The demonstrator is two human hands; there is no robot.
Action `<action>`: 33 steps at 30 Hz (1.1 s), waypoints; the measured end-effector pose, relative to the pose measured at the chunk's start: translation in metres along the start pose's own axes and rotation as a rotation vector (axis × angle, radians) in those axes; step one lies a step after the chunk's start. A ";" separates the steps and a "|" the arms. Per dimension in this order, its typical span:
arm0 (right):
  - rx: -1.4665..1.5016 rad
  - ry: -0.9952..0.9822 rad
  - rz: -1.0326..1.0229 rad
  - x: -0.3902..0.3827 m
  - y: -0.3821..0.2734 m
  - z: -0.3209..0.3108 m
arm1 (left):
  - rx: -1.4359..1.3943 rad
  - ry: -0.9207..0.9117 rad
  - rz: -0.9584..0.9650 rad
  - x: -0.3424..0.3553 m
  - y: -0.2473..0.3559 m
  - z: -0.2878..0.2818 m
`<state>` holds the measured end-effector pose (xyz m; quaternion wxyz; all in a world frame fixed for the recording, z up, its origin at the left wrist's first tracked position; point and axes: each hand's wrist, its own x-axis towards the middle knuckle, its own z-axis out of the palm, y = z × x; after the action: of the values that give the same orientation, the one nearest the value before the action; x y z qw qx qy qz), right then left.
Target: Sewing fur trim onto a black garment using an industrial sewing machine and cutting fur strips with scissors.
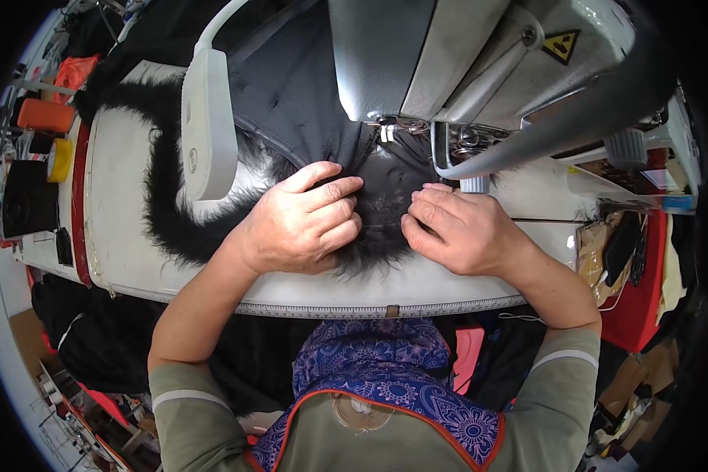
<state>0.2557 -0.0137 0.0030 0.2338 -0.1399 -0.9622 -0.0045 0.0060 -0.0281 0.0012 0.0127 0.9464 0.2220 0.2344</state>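
A dark grey garment (283,86) with long black fur trim (165,197) lies on the white sewing table, running under the presser foot (386,130) of a grey sewing machine (381,51). My left hand (303,220) is closed on the fabric just below and left of the foot, fingers curled over it. My right hand (456,228) grips the fabric to the right, fingertips bent beneath the machine's front. Part of the cloth between them is smooth and dark. What lies under my fingertips is partly hidden.
A white lamp housing (208,126) hangs left of the machine. A ruler strip (338,311) lines the table's front edge (149,283). An orange box (47,114) and yellow tape roll (59,161) sit at far left, a red bin (645,299) at far right.
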 end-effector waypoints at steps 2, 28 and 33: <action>-0.004 0.003 -0.008 0.001 0.000 0.000 | 0.044 0.017 -0.016 0.000 -0.001 -0.001; 0.010 -0.051 0.159 0.003 0.005 -0.002 | -0.074 0.097 -0.058 0.002 0.002 0.006; -0.075 -0.181 0.248 -0.003 0.008 -0.006 | -0.125 0.043 -0.051 -0.007 -0.003 0.004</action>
<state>0.2624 -0.0074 0.0064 0.1395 -0.2660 -0.9538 0.0013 0.0011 -0.0275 -0.0058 0.0728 0.9326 0.2312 0.2674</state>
